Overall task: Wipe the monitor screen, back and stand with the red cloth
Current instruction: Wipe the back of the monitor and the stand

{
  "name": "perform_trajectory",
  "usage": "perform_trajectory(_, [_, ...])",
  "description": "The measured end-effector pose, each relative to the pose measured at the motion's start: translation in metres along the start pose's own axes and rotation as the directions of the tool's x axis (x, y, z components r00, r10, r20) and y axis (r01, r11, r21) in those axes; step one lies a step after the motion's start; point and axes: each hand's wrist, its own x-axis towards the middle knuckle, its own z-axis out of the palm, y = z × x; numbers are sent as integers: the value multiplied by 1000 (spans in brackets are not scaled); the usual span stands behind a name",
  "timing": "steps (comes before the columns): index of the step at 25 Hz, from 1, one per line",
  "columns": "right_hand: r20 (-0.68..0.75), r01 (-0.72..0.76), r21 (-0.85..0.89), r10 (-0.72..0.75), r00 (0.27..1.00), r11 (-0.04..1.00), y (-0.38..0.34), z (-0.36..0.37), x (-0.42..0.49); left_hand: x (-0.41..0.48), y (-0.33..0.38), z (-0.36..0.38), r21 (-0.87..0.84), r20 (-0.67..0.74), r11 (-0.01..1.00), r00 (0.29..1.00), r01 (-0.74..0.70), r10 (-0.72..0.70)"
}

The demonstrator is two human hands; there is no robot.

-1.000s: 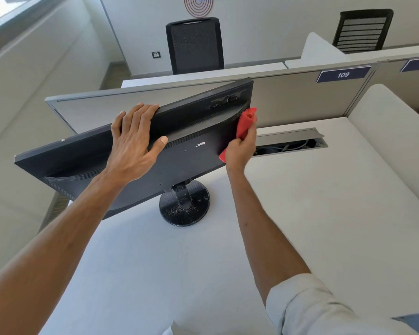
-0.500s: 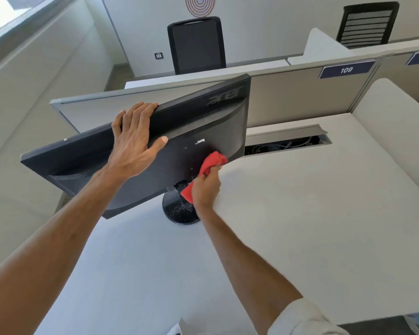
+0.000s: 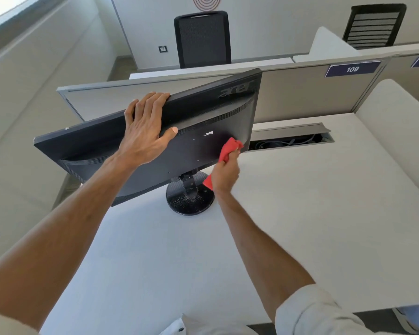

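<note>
Both forearms reach out over the pale desk [image 3: 300,213]. The right hand [image 3: 225,174] is closed in a fist around the red cloth [image 3: 229,148]. One bunched end sticks up past the fingers and presses on the lower right of the monitor [image 3: 203,117] back, and another corner pokes out below the palm. Just left of and below that fist sits the round black stand [image 3: 191,201], speckled with dust, its neck rising under the panel. The monitor is tilted with its back towards the person. The left hand [image 3: 145,131] grips its top edge, fingers hooked over the rim and thumb spread on the back. Beyond the right hand, an open cable slot [image 3: 324,136] in the desk holds loose cables [image 3: 276,143]. Behind it runs a grey partition [image 3: 288,97] labelled 109, with two black chairs [image 3: 202,39] farther off.
</note>
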Motion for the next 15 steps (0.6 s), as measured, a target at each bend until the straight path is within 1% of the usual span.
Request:
perform_trajectory(2, [119, 20, -39, -15, 993, 999, -5, 20, -32, -1, 2, -2, 6, 16, 1000, 1000, 10, -10])
perform_trajectory(4, [228, 79, -63, -63, 972, 995, 1, 42, -75, -2, 2, -5, 14, 36, 1000, 999, 17, -18])
perform_trajectory(5, [294, 126, -79, -98, 951, 989, 3, 48, -99, -2, 1, -7, 15, 49, 1000, 999, 14, -14])
perform_trajectory(7, [459, 236, -121, -156, 875, 964, 5, 52, -137, -2, -1, -13, 17, 73, 1000, 997, -9, 7])
perform_trajectory(8, [505, 287, -129, -187, 843, 949, 7, 52, -147, -2, -2, -16, 19, 88, 1000, 996, -21, 19])
perform_trajectory(9, [498, 297, -108, -207, 842, 949, 8, 50, -152, -5, -5, -20, 18, 103, 999, 994, -30, 28])
perform_trajectory(10, [432, 266, -58, -216, 876, 962, 7, 47, -152, -8, -8, -25, 17, 113, 999, 993, -40, 38])
perform_trajectory(12, [217, 175, 67, -186, 958, 982, 0, 36, -140, -23, -18, -36, 17, 97, 998, 994, -57, 55])
perform_trajectory(13, [100, 160, 117, -172, 980, 980, -5, 30, -128, -32, -25, -40, 23, 78, 998, 995, -63, 61])
perform_trajectory(15, [-77, 159, 168, -147, 986, 973, -22, 21, -97, -51, -45, -52, 37, 47, 998, 997, -58, 56])
